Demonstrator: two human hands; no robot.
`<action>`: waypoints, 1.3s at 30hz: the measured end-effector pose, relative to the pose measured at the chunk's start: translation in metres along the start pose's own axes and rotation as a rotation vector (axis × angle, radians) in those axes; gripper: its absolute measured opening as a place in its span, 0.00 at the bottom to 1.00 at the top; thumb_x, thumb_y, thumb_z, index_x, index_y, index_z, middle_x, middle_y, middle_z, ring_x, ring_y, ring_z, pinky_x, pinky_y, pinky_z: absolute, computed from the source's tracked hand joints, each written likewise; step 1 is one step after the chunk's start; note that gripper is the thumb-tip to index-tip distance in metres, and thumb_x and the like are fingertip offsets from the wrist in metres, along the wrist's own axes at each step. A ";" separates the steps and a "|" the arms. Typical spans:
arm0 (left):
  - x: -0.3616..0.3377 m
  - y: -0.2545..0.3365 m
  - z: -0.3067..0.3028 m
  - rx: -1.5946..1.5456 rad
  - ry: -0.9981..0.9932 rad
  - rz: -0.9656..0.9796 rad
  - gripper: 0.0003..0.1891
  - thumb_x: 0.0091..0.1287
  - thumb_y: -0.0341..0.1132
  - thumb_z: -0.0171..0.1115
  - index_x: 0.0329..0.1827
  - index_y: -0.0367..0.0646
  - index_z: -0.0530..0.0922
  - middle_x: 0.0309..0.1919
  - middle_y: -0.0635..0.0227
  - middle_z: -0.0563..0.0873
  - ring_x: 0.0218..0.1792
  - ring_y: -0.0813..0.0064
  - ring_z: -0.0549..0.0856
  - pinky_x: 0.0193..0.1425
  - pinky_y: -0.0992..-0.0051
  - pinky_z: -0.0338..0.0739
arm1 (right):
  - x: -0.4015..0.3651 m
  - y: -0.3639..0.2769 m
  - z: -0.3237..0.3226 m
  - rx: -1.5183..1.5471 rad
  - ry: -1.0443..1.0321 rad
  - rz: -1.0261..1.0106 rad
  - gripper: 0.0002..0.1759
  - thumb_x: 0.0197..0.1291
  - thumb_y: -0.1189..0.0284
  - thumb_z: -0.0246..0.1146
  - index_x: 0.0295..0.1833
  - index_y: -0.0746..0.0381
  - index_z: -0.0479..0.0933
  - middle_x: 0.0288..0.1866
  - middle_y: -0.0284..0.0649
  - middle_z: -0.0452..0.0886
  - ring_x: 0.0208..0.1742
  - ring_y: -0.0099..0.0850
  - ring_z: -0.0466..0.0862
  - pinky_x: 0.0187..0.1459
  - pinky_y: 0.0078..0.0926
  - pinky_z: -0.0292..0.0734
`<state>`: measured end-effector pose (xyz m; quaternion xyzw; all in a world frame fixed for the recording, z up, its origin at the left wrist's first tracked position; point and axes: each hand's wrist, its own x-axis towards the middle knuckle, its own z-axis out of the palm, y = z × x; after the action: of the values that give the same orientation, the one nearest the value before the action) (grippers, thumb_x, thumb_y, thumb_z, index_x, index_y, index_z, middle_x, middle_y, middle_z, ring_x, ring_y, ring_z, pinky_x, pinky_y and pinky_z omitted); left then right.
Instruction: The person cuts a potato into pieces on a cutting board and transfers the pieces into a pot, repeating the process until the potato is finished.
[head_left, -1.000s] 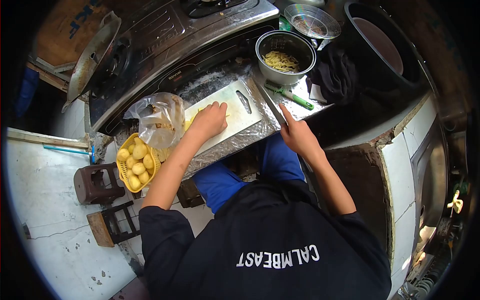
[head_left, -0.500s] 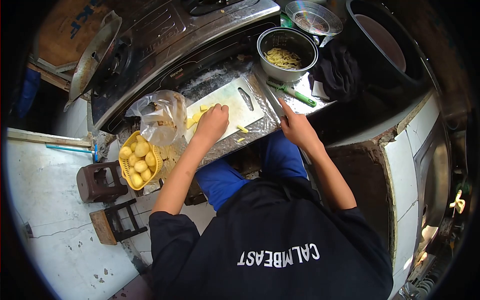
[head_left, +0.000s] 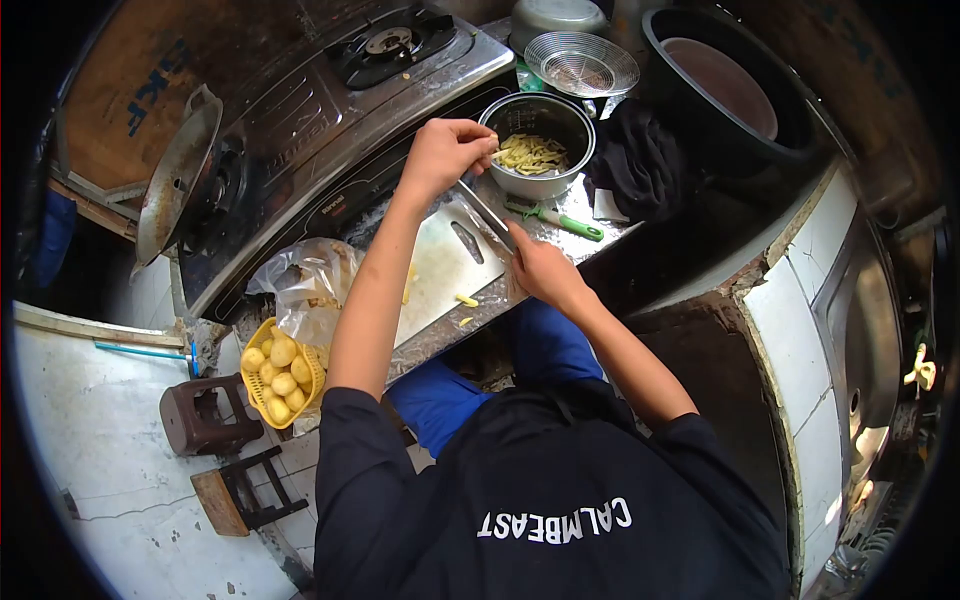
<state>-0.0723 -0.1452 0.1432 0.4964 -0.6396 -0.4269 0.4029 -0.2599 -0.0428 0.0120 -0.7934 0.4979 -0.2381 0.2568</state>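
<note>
My left hand (head_left: pixel 448 158) is at the near-left rim of the metal pot (head_left: pixel 540 184), its fingertips pinched together over the edge with a pale piece of cut potato (head_left: pixel 497 154) at them. Inside the pot lie many potato sticks (head_left: pixel 533 155). My right hand (head_left: pixel 547 268) grips a knife (head_left: pixel 486 212), its blade slanting up and left above the white cutting board (head_left: pixel 440 262). A few potato pieces (head_left: pixel 467 300) rest on the board's right edge; others are partly hidden behind my left forearm. A green-handled peeler (head_left: pixel 570 222) lies just beyond the knife.
A yellow basket of peeled potatoes (head_left: pixel 262 398) and a clear plastic bag (head_left: pixel 300 285) sit to the left. Behind the board is the gas stove (head_left: pixel 300 150) with a wok (head_left: pixel 180 185). Dark cloth (head_left: pixel 640 160), a wire strainer (head_left: pixel 582 66) and a black tub (head_left: pixel 655 35) stand right.
My left hand has gone from the potato pieces on the board up and right to the pot. The knife has lifted and now angles over the board. Fewer pieces show on the board.
</note>
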 end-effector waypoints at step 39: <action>-0.176 -0.077 0.007 0.918 -0.285 0.426 0.07 0.61 0.32 0.70 0.36 0.42 0.79 0.35 0.65 0.82 0.39 0.62 0.85 0.42 0.63 0.80 | 0.001 0.006 0.008 0.038 0.087 0.048 0.20 0.69 0.69 0.55 0.63 0.65 0.67 0.34 0.59 0.85 0.35 0.60 0.85 0.39 0.59 0.80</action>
<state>-0.0248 0.0175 0.0521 0.4178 -0.8960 -0.0746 0.1309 -0.2585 -0.0440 0.0022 -0.7651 0.5229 -0.2754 0.2558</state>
